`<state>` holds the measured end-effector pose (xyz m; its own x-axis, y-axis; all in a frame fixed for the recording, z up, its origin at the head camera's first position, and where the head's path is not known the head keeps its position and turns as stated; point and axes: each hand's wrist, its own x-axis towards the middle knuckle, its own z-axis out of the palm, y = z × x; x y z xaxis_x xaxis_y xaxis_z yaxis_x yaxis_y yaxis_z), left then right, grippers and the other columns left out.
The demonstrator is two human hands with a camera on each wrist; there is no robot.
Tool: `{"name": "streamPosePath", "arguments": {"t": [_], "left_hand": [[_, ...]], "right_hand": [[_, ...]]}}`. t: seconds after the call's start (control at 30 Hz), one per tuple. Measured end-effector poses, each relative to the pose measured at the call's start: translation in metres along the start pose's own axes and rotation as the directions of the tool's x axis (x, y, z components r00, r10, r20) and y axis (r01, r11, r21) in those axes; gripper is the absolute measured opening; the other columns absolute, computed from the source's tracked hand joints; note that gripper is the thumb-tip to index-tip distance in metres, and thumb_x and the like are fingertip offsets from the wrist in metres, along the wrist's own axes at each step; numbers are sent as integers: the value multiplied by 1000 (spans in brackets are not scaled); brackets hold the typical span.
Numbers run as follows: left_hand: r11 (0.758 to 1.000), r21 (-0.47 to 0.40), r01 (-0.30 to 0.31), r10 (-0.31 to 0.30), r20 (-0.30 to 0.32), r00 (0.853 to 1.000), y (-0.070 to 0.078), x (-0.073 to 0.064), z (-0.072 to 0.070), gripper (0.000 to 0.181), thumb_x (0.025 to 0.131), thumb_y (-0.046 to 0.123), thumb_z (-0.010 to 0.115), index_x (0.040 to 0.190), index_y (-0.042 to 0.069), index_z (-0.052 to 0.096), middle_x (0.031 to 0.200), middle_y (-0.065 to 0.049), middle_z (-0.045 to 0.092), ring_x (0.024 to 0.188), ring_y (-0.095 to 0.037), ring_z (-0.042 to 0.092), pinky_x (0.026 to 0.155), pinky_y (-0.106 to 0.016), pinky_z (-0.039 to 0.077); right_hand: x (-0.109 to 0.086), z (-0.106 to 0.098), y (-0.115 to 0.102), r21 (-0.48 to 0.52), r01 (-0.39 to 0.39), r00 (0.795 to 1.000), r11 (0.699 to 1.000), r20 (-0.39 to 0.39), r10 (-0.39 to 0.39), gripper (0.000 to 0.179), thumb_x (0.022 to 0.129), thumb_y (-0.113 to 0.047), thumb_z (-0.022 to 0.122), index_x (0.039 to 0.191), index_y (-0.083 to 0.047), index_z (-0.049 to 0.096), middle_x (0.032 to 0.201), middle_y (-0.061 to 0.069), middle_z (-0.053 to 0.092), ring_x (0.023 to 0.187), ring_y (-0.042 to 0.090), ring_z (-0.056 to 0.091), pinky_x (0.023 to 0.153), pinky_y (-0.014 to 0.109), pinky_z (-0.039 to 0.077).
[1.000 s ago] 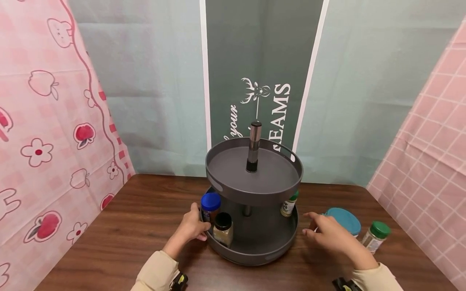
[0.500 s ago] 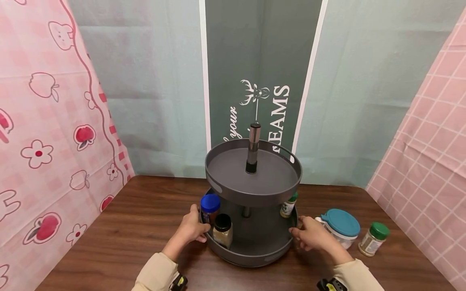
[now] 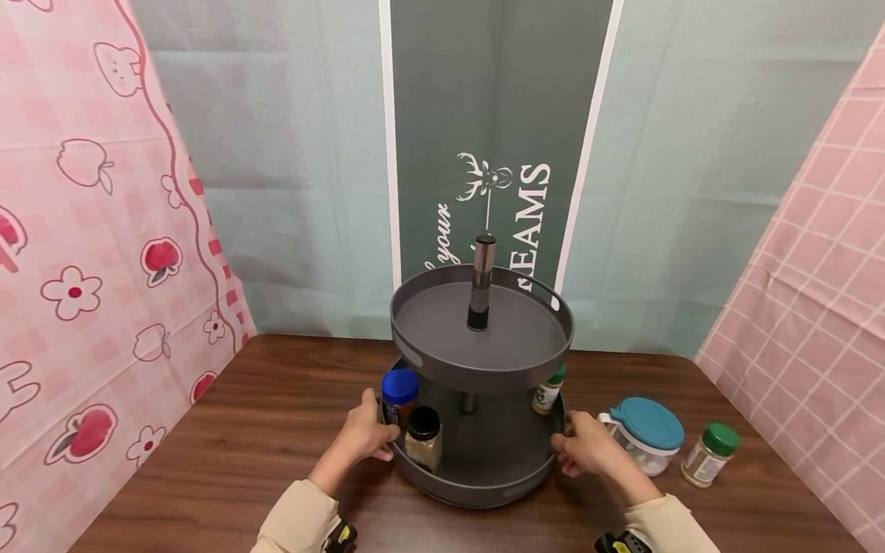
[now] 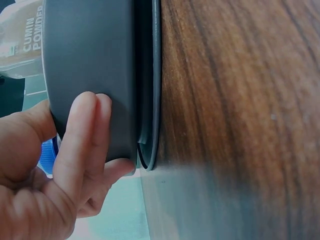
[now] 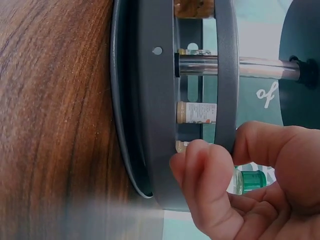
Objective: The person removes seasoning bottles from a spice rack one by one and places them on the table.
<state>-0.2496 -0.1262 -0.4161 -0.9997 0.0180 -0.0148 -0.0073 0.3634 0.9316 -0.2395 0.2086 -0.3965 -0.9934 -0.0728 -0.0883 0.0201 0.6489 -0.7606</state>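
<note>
A dark grey two-tier turntable (image 3: 477, 491) stands on the table, with a metal post through its middle. My left hand (image 3: 365, 430) grips the left rim of the lower tier, thumb over the edge and fingers on the outer wall. On the opposite side my right hand (image 3: 593, 447) pinches the same tier's rim, thumb inside and fingers curled outside. A blue-lidded jar (image 3: 399, 388) and a black-lidded jar (image 3: 424, 442), labelled cumin powder (image 4: 31, 30), stand in the lower tier beside my left hand. A green-capped jar (image 3: 546, 397) sits near my right hand.
Right of the turntable stand a clear container with a teal lid (image 3: 650, 422) and a green-lidded jar (image 3: 712, 453). The wooden table (image 3: 242, 453) is bordered by a pale green cloth (image 3: 311, 192) behind and pink cloths at both sides.
My right hand has moved left from beside the teal-lidded container and now holds the turntable's lower rim. The left hand has kept its grip, and the turntable stands in the same place.
</note>
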Motion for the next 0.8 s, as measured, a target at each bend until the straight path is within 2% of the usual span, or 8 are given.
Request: {"name": "streamPosePath", "arguments": {"t": [0.13,0.27,0.53,0.6,0.7,0.8], "left_hand": [[1000,16,2,-2,14,1000,0,0,0,46,69,-11,60,105,-4,33,75,-25,51,40,-22,57,42,-35,49],[999,31,-12,11,31,999,1,-1,-2,41,72,-10,59,103,-4,33,72,-23,53,42,-23,58,43,-35,50],[999,32,-23,20,77,997,3,-5,-9,54,80,2,65,122,-10,34,67,-15,55,48,-24,61,45,-36,51],[999,50,-19,15,82,996,5,-5,-10,55,81,6,67,122,-11,36,69,-14,53,50,-25,62,46,-35,51],[996,91,3,-12,100,995,9,-6,-13,58,82,11,68,125,-12,37,71,-12,53,52,-24,62,48,-34,51],[981,195,7,-30,115,993,14,-8,-19,61,81,14,70,128,-11,38,69,-11,55,54,-23,60,50,-35,50]], "right_hand": [[-1,0,0,-7,3,1000,1000,1,-3,40,79,2,55,113,21,43,56,10,56,44,20,57,42,33,49],[-2,0,-1,-10,16,1000,1000,-2,-16,34,78,2,55,106,19,46,57,10,56,44,21,57,42,33,49],[0,-1,0,0,16,1000,1000,-13,-16,35,77,2,56,106,19,45,56,11,56,44,21,57,42,33,49],[0,-1,1,5,5,1000,1000,-19,-5,30,76,2,56,101,16,47,56,11,56,44,21,56,42,33,49],[0,-1,1,12,-2,1000,1000,-10,2,36,76,1,56,106,18,45,56,11,56,44,20,57,42,33,49],[1,-2,1,15,-15,1000,1000,3,15,45,77,1,57,113,21,41,57,11,56,45,20,57,43,33,49]]}}
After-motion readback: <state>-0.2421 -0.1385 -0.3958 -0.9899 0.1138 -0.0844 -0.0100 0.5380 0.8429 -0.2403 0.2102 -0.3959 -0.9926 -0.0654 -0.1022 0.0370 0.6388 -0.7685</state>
